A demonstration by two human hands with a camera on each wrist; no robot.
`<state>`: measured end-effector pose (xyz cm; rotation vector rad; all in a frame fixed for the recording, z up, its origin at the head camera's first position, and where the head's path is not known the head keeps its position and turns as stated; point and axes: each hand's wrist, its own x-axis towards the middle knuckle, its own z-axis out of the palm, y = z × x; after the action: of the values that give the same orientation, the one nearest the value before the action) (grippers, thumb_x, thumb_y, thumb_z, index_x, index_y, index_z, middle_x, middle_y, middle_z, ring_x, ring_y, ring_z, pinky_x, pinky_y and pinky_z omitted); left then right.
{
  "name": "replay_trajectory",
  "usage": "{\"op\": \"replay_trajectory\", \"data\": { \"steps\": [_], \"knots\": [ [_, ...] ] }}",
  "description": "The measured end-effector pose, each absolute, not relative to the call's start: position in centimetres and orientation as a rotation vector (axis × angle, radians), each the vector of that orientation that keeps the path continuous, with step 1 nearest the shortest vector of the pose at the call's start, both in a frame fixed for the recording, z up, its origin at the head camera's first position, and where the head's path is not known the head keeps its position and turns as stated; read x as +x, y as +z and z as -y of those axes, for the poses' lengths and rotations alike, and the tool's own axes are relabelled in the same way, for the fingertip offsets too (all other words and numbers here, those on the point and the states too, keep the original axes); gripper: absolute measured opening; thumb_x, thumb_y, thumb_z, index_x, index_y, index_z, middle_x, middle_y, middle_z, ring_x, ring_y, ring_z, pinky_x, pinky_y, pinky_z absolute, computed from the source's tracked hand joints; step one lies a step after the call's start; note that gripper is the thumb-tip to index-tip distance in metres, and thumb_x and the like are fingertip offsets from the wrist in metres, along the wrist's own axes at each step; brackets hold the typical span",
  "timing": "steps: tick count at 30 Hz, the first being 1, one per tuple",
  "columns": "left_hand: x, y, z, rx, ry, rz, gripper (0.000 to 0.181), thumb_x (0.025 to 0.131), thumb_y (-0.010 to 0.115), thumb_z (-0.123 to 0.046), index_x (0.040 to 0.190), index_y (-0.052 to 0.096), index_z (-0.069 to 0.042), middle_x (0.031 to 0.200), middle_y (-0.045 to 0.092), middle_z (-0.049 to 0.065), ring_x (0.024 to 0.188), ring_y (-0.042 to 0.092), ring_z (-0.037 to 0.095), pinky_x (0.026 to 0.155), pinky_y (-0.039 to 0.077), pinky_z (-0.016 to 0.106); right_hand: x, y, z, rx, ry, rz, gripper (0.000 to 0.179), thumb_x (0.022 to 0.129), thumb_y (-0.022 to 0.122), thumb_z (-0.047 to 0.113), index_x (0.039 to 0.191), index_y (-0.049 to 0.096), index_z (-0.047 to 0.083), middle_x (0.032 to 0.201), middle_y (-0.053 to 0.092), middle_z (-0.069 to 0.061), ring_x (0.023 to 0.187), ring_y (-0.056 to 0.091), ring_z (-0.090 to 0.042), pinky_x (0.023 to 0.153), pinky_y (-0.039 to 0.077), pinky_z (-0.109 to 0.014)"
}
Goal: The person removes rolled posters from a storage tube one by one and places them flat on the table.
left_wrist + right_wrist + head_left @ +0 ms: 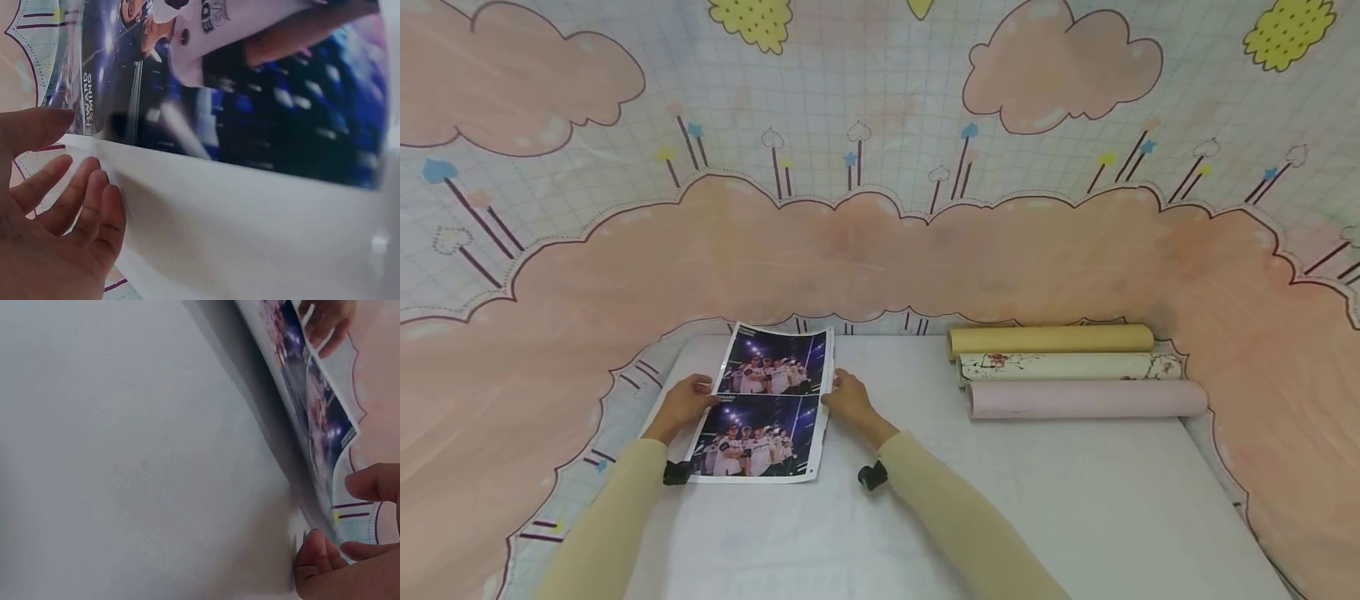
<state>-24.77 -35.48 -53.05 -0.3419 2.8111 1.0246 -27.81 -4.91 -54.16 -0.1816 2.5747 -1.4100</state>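
A glossy photo sheet (pixel 763 417) carries two prints of the same group picture, one above the other, with white borders. It lies over the left part of the white table, and in the right wrist view the sheet (pixel 300 394) slants up from the surface, casting a shadow. At its left edge my left hand (pixel 683 407) holds it; in the left wrist view the thumb laps the border while the fingers (pixel 94 212) curve below. My right hand (pixel 853 407) grips the opposite edge, thumb and fingertips (pixel 312 550) on either side of it.
Three rolls lie side by side at the table's back right: a yellow roll (pixel 1051 340), a white floral roll (pixel 1067 367) and a pale pink roll (pixel 1086 400). Behind the white table (pixel 1000 500) hangs a cloud-patterned cloth (pixel 880 258), which also shows along both sides.
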Motion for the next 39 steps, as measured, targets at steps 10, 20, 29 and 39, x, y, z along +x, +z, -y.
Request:
{"op": "replay_trajectory", "data": {
  "steps": [10,20,29,39],
  "knots": [
    [-23.3,-52.0,35.2,-0.257,1.055,-2.880,0.053,0.099,0.053,-0.023,0.138,0.040,0.010,0.139,0.044,0.037,0.128,0.045,0.052,0.104,0.040,0.061,-27.1,-53.3,2.1,-0.228,-1.572,-2.503,0.062,0.085,0.067,0.011,0.143,0.046,0.008,0.133,0.057,-0.014,0.117,0.061,-0.029,0.095,0.053,-0.040],
    [-21.3,-49.0,33.1,-0.162,1.065,-2.937,0.053,0.099,0.054,-0.025,0.140,0.041,0.006,0.145,0.041,0.034,0.131,0.041,0.052,0.105,0.038,0.064,-24.9,-52.5,-2.3,-0.304,-1.629,-2.462,0.057,0.090,0.066,0.012,0.144,0.045,0.015,0.137,0.055,-0.011,0.119,0.060,-0.028,0.090,0.055,-0.040],
    [-19.1,-47.1,30.5,0.000,1.159,-3.071,0.042,0.098,0.056,-0.014,0.134,0.049,0.006,0.137,0.051,0.033,0.127,0.048,0.049,0.106,0.040,0.061,-22.3,-51.9,-6.2,-0.373,-1.666,-2.397,0.055,0.093,0.063,0.010,0.145,0.043,0.012,0.138,0.053,-0.016,0.120,0.059,-0.029,0.093,0.055,-0.040],
    [-17.7,-45.4,26.7,0.192,1.271,-3.146,0.039,0.097,0.059,-0.011,0.132,0.053,0.003,0.129,0.058,0.028,0.117,0.055,0.046,0.096,0.045,0.060,-20.3,-50.9,-10.1,-0.457,-1.687,-2.473,0.055,0.092,0.064,0.007,0.144,0.045,0.012,0.136,0.054,-0.017,0.121,0.057,-0.030,0.098,0.052,-0.037]
  ]
}}
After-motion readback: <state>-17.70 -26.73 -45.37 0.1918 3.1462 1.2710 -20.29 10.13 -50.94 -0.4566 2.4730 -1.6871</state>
